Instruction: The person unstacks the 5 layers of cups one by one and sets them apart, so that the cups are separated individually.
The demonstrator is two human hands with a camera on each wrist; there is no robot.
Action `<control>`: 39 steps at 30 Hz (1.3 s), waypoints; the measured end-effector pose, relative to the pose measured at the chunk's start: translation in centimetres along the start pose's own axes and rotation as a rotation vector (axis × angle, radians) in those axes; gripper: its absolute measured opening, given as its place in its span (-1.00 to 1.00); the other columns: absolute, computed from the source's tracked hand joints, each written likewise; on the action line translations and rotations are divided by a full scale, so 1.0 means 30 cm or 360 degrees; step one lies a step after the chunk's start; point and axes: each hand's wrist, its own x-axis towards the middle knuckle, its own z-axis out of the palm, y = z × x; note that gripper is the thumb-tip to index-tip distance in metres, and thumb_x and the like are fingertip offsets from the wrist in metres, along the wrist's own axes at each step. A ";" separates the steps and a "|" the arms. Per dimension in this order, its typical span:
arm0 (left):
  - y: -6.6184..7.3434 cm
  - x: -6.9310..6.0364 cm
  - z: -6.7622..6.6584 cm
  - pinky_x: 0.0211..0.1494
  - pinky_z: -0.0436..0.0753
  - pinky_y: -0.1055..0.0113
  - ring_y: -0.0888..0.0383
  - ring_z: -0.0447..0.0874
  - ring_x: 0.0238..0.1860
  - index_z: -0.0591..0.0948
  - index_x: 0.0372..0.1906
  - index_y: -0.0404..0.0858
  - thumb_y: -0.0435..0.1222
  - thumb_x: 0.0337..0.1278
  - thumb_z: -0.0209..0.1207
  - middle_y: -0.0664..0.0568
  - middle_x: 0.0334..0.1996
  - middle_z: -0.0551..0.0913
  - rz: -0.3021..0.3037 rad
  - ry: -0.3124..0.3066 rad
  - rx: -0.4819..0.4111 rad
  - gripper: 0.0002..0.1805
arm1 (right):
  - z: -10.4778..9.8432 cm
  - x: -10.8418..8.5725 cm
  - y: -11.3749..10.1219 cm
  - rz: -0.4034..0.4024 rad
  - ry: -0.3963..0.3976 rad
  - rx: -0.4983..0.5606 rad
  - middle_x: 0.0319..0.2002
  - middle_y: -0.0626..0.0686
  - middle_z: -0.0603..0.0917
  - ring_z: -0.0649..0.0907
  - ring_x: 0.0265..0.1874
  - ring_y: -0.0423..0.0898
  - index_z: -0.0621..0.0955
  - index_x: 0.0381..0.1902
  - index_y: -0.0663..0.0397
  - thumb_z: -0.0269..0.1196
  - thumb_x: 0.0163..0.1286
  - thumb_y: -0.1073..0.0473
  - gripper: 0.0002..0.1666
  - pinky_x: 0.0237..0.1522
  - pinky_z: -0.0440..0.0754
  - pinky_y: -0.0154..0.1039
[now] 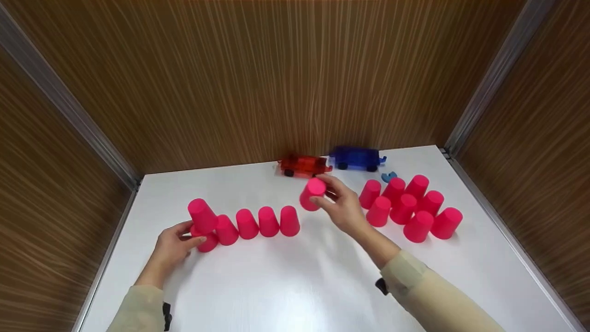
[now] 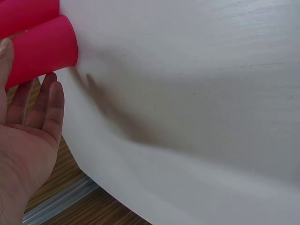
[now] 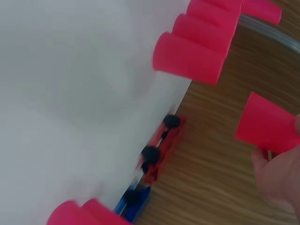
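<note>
Several pink cups stand upside down in a row on the white table; one is the row's right-end cup [image 1: 290, 221]. At the left end, an upper cup [image 1: 203, 216] sits tilted-looking on top of the row. My left hand [image 1: 171, 246] holds the leftmost lower cup [image 1: 208, 243] between thumb and fingers; in the left wrist view that cup [image 2: 44, 49] hides part of the fingers. My right hand [image 1: 343, 207] grips another pink cup [image 1: 312, 194], raised off the table to the right of the row, thumb in front. The right wrist view shows this cup [image 3: 268, 124] too.
At the right, a cluster of upside-down pink cups [image 1: 405, 208] stands close together. Along the back wall are a red toy car base [image 1: 304, 165], a blue one [image 1: 357, 158] and a small blue piece [image 1: 389, 177]. Wood-patterned walls enclose the table [image 1: 276, 286].
</note>
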 end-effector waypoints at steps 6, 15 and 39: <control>0.001 -0.003 0.001 0.18 0.74 0.06 -0.24 0.52 0.36 0.31 0.64 -0.20 -0.04 0.26 0.49 -0.24 0.47 0.43 -0.0010 -0.0001 -0.0009 -0.05 | -0.128 -0.056 0.058 0.0107 0.0098 -0.0102 0.31 0.02 0.61 0.59 0.30 0.04 0.52 0.48 -0.14 0.56 0.32 0.07 -0.19 0.25 0.67 -0.02; -0.002 -0.004 0.005 0.22 0.72 0.04 -0.26 0.51 0.38 0.32 0.64 -0.20 -0.02 0.28 0.47 -0.25 0.48 0.42 -0.0001 0.0000 0.0010 -0.06 | -0.269 -0.155 0.152 0.0255 0.0214 -0.0211 0.36 0.09 0.56 0.56 0.33 0.09 0.45 0.55 -0.06 0.55 0.34 0.01 -0.12 0.18 0.70 -0.16; -0.005 0.001 0.002 0.17 0.75 0.06 -0.25 0.55 0.34 0.32 0.63 -0.24 -0.08 0.29 0.48 -0.27 0.45 0.45 0.0026 0.0009 0.0006 -0.08 | -0.391 -0.308 0.305 0.0535 0.0336 -0.0289 0.44 0.15 0.46 0.49 0.42 0.16 0.36 0.61 -0.10 0.47 0.43 0.00 -0.11 0.19 0.64 -0.35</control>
